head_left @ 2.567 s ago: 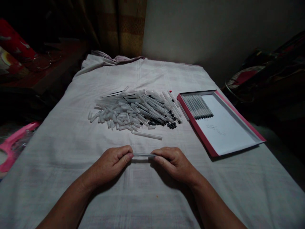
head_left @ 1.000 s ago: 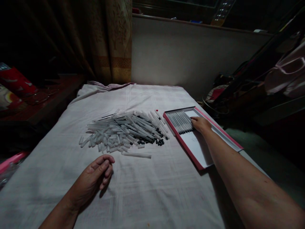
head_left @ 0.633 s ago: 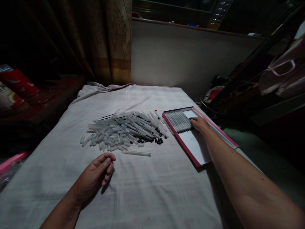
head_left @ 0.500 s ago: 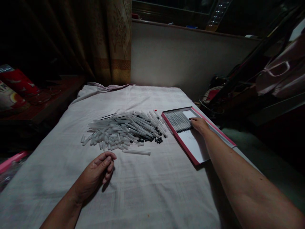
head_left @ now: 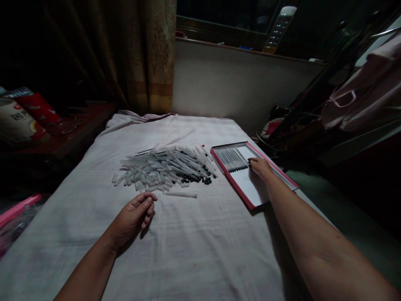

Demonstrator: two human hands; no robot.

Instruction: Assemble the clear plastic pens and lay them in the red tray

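My right hand (head_left: 261, 167) is over a shallow box lid with a red rim (head_left: 232, 184), its fingers closed on a pen (head_left: 249, 164) at the right end of a row. Much of that pen is hidden by my fingers. Several clear pens with black tips (head_left: 232, 159) lie side by side in the box. My left hand (head_left: 138, 215) rests on the white cloth, fingers loosely curled, with nothing visible in it. Just beyond it spreads a pile of clear pen barrels and caps (head_left: 163, 165), with black pieces at its right. A single clear tube (head_left: 180, 195) lies in front of the pile.
The white cloth (head_left: 188, 246) covers the table. A curtain (head_left: 150, 54) hangs behind it, and a bottle (head_left: 278, 31) stands on the window ledge. To the left are a red packet (head_left: 37, 109) and a pink object (head_left: 20, 209). Pink fabric (head_left: 360, 92) hangs at the right.
The view has shifted slightly. My right hand stays at the end of the pen row, with a little more of the black pen end showing. My left hand keeps its loose curl.
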